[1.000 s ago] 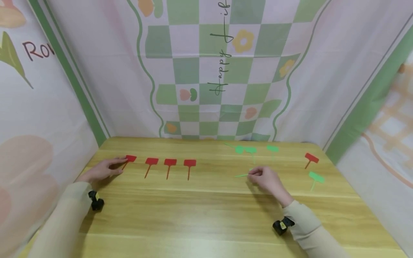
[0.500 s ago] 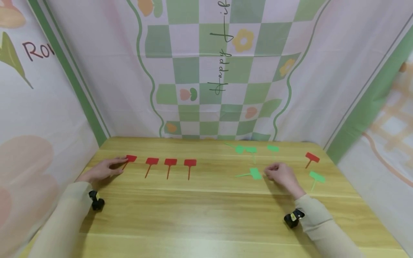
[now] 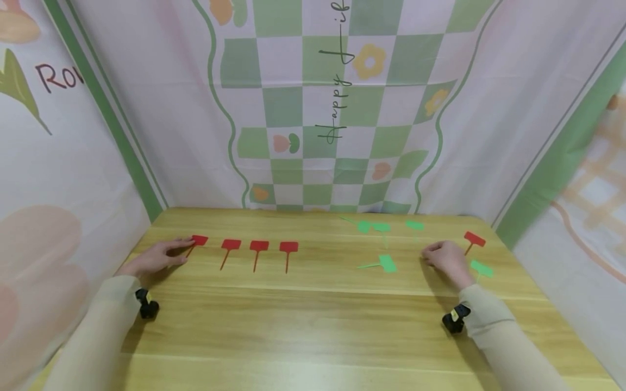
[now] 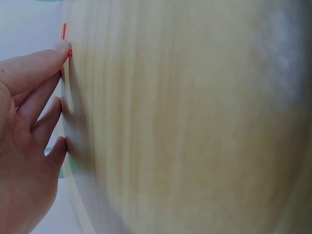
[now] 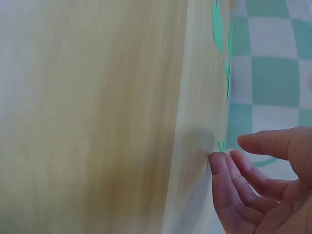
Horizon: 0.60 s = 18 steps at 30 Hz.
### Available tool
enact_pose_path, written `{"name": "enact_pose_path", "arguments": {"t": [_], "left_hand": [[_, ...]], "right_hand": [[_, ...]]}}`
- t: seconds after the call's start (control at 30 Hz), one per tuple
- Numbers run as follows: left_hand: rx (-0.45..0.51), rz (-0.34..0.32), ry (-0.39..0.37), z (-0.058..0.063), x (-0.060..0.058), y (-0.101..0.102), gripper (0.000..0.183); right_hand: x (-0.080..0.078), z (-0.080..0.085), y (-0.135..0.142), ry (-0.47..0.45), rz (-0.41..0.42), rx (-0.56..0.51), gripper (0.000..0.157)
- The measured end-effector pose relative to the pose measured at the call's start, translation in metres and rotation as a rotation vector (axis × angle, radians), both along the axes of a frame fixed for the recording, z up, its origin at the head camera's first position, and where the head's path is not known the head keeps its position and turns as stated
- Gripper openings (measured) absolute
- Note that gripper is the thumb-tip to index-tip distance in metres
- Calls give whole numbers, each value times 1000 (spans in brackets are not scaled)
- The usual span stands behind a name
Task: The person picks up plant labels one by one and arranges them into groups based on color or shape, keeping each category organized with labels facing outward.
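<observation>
My left hand [image 3: 155,257] rests at the left of the table, its fairly straight fingertips touching a red T-shaped plant label [image 3: 199,240]. In the left wrist view, a bit of red label [image 4: 64,31] shows by the fingers [image 4: 41,63]. My right hand [image 3: 450,263] hovers low on the right with nothing in it. In the right wrist view its thumb [image 5: 263,142] stands apart from the loosely bent fingers. Left of it lies a green plant label [image 3: 388,263], stem pointing left. Beyond the hand lie a red label [image 3: 475,238] and a green label [image 3: 482,268], partly covered.
Three red labels [image 3: 260,246] lie in a row right of my left hand, stems toward me. Several green labels [image 3: 381,227] lie near the back edge, two overlapping. The wooden table [image 3: 293,326] ends at a patterned cloth [image 3: 320,108].
My right hand has let go of the green label, its stem still pointing left, and moved right toward the red and green labels there. My left hand has stayed put.
</observation>
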<state>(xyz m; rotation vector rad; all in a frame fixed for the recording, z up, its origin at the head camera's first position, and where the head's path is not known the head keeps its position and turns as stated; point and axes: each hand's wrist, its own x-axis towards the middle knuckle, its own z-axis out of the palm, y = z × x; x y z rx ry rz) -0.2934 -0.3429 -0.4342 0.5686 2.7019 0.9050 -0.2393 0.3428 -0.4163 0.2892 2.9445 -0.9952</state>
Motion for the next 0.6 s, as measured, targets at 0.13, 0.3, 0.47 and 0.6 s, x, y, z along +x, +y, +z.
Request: {"name": "enact_pose_path", "arguments": {"t": [0.13,0.3,0.47,0.6], "left_hand": [[-5,3,2,1,0,1,58],[-8,4,5,0,0,-1,58],[-9,-9,13,-2,-1,-3,58],[-20,-14,30,-5,-2,-4,57]], "right_hand": [[-4,0,10,2,-24,21,36],[-7,0,22,55,-36,75,36],[-9,0,34,110,-55,113,32],[-11,-2,42,135,-70,129,31]]}}
